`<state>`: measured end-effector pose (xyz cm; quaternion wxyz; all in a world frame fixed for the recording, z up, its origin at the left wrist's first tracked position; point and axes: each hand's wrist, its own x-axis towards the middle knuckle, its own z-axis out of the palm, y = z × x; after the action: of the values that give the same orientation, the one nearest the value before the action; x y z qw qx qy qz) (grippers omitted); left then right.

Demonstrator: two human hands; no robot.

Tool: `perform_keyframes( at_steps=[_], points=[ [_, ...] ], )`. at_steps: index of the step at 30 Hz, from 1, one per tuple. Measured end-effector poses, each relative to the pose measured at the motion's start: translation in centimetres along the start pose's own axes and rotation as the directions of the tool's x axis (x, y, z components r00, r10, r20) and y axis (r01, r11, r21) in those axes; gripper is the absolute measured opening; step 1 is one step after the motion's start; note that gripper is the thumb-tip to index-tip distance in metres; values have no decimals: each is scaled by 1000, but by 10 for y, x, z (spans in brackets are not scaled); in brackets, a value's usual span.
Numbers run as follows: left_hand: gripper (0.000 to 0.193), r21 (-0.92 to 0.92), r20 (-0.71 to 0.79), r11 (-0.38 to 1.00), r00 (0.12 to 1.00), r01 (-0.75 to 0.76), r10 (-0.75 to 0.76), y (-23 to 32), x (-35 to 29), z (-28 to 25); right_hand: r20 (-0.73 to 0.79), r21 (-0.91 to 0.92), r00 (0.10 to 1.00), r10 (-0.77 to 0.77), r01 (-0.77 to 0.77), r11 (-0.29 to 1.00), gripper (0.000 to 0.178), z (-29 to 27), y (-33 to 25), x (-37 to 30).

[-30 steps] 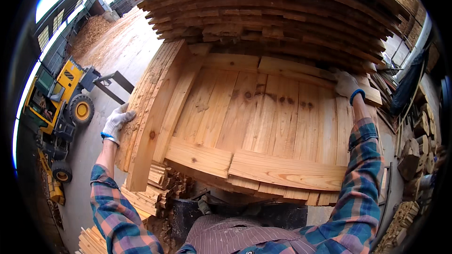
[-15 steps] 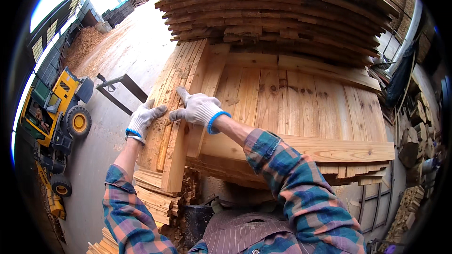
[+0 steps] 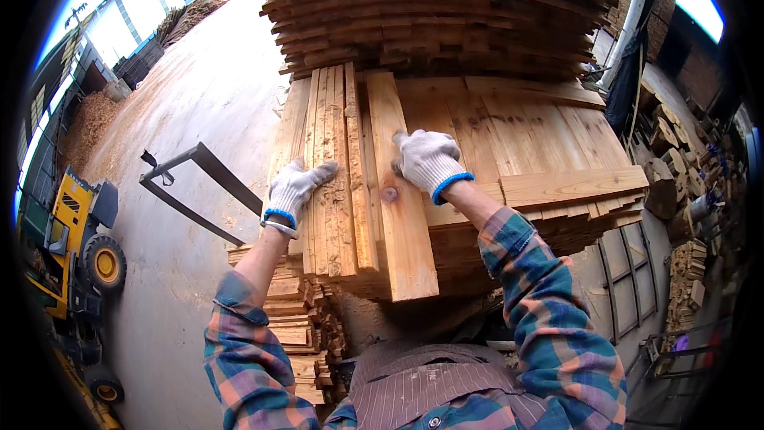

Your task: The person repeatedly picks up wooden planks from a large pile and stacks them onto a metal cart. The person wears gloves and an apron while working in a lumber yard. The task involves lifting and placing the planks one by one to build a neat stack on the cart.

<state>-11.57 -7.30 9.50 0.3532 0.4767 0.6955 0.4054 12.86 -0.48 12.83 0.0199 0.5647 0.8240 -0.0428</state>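
Note:
My left hand [image 3: 294,191], in a white knit glove with a blue cuff, rests open against a row of narrow boards [image 3: 326,223] standing on edge. Its thumb stretches across their rough, bark-flecked tops, while its other fingers are partly hidden. My right hand [image 3: 431,161], gloved alike, grips the right edge of a knotted wooden board [image 3: 406,239]. That board lies tilted to the right of the row, its near end jutting toward me. Beneath and beyond it spreads a layer of flat planks [image 3: 525,143].
Behind the planks rises a tall stack of rough boards [image 3: 430,24]. A crosswise board [image 3: 573,185] lies at their near right edge. Stacked offcuts [image 3: 302,318] stand below my left arm. Metal forks [image 3: 215,167] reach in from the left, near a yellow loader [image 3: 72,231].
My right hand has moved from the row of boards to the knotted board, now turned flatter and apart to the right. My left hand stays at the row. The view has shifted.

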Motion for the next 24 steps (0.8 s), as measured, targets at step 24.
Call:
perform_keyframes(
  at_steps=[24],
  points=[
    [31, -594, 81, 800, 984, -81, 159, 108, -51, 104, -181, 811, 980, 83, 196, -551, 47, 41, 78, -6]
  ],
)
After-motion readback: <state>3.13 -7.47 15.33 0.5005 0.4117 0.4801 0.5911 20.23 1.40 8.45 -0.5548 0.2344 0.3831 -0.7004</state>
